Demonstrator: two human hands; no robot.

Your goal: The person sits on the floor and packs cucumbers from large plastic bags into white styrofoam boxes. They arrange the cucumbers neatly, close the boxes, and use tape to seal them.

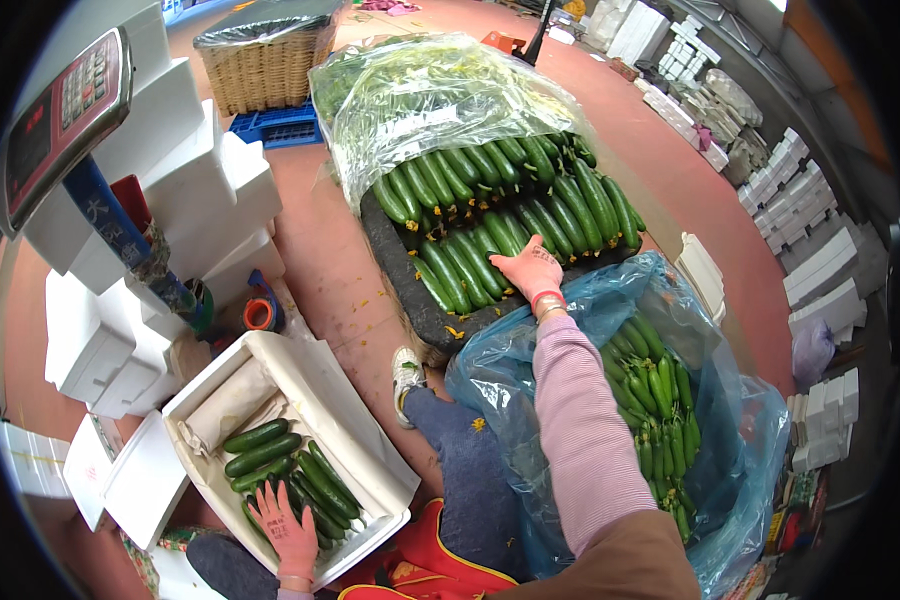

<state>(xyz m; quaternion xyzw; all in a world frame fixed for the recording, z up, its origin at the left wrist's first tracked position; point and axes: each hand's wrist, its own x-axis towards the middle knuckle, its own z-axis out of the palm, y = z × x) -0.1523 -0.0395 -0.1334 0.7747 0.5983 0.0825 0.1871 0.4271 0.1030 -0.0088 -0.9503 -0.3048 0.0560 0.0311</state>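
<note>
My left hand (283, 525), in a pink glove with dark fingertips, rests on the cucumbers (321, 480) inside a paper-lined white foam box (360, 427); whether its fingers grip one cannot be told. A rolled sheet of paper (232, 405) lies at the box's far end. My right hand (531, 268), gloved alike, reaches to the stacked cucumbers (450, 266) in a large basket lined with dark material (427, 319). Its fingers touch the near row; a firm hold is not plain. Clear plastic film (420, 105) covers the stack's far part.
A blue plastic bag (487, 375) with smaller cucumbers (656, 390) lies under and beside my right arm. A scale display (67, 124) and tape dispenser (261, 311) stand left, near stacked foam boxes (187, 165). A wicker basket (262, 67) stands beyond, by a blue pallet (281, 127).
</note>
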